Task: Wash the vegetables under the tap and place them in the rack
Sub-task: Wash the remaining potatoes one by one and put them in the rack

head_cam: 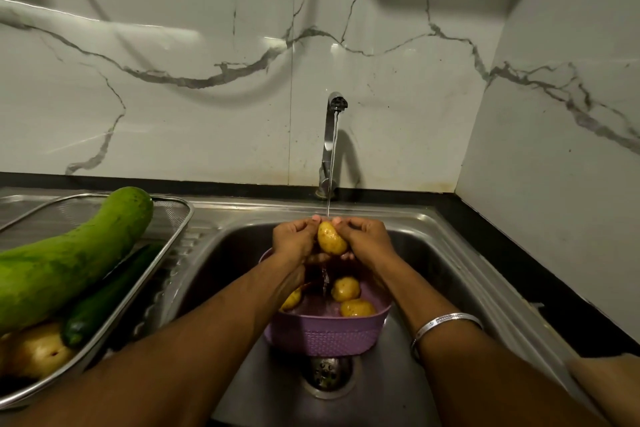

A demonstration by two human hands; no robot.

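A wet yellow potato is held between both hands under a thin stream from the steel tap. My left hand grips its left side and my right hand grips its right side. Below them a purple basket stands in the sink and holds three more potatoes. On the left, a metal mesh rack carries a large pale green gourd, a dark green cucumber and a potato.
The steel sink has its drain just in front of the basket. A black counter edge runs along the right side and the back. Marble wall tiles rise behind the tap and on the right.
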